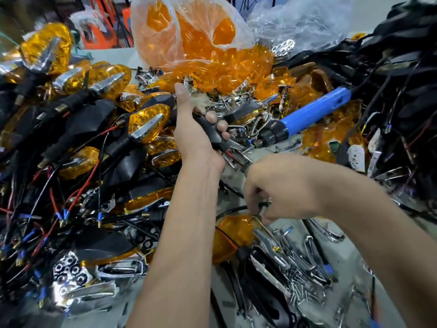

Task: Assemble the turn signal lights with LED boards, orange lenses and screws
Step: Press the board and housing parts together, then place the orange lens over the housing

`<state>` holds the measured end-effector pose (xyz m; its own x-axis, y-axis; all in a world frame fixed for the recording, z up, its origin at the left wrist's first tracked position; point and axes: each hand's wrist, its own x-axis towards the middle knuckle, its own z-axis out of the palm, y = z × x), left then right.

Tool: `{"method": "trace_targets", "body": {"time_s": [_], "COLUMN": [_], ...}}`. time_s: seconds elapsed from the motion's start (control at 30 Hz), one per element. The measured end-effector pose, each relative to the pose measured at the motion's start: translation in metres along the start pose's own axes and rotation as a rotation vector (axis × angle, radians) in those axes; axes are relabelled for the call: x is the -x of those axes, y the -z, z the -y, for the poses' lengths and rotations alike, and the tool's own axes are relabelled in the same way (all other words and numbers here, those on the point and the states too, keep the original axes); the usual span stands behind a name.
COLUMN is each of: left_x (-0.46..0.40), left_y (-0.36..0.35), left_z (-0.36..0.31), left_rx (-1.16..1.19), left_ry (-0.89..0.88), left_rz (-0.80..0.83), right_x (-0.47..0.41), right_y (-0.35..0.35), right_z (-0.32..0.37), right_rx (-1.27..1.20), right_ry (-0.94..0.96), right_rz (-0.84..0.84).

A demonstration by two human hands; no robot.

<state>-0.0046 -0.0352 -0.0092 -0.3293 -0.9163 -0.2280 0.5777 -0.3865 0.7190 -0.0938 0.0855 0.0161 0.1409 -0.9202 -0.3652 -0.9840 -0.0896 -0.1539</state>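
Nearest the lens, the right hand [281,192] pinches what looks like a small black part just above an orange lens [234,235], while the left hand [201,129], farther out, grips a black signal housing [214,132] whose long axis slants down toward the right hand.
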Motion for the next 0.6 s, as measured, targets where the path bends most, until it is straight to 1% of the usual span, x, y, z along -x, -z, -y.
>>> {"method": "trace_targets", "body": {"time_s": [0.07,0.17,0.27,0.3,0.37,0.47,0.53,0.6], "left_x": [0.000,-0.002,-0.003,-0.004,-0.004,-0.002,-0.002,-0.002], "left_y": [0.000,0.001,0.003,0.003,0.003,-0.001,-0.004,-0.005], "left_z": [0.001,0.000,0.000,0.000,0.002,0.007,0.010,0.011], "left_rx": [-0.011,-0.004,0.004,-0.003,-0.009,0.012,-0.065,-0.133], "left_ry": [-0.001,0.009,0.023,0.027,0.041,0.072,0.087,0.111], "left_rz": [-0.019,-0.027,-0.023,-0.021,-0.015,-0.014,-0.011,0.015], "right_x": [0.000,0.000,0.002,0.001,0.000,-0.007,-0.016,-0.026], "right_y": [-0.008,-0.011,-0.005,-0.001,0.008,0.020,0.025,0.025], "right_z": [0.002,-0.001,-0.011,-0.015,-0.024,-0.036,-0.041,-0.045], "right_rx": [0.023,-0.024,-0.216,-0.310,-0.522,-0.817,-0.887,-0.930], "right_ry": [0.004,0.020,0.084,0.110,0.170,0.230,0.241,0.240], "right_rz": [-0.010,-0.006,-0.017,-0.063,-0.213,-0.524,-0.684,-0.805]}}
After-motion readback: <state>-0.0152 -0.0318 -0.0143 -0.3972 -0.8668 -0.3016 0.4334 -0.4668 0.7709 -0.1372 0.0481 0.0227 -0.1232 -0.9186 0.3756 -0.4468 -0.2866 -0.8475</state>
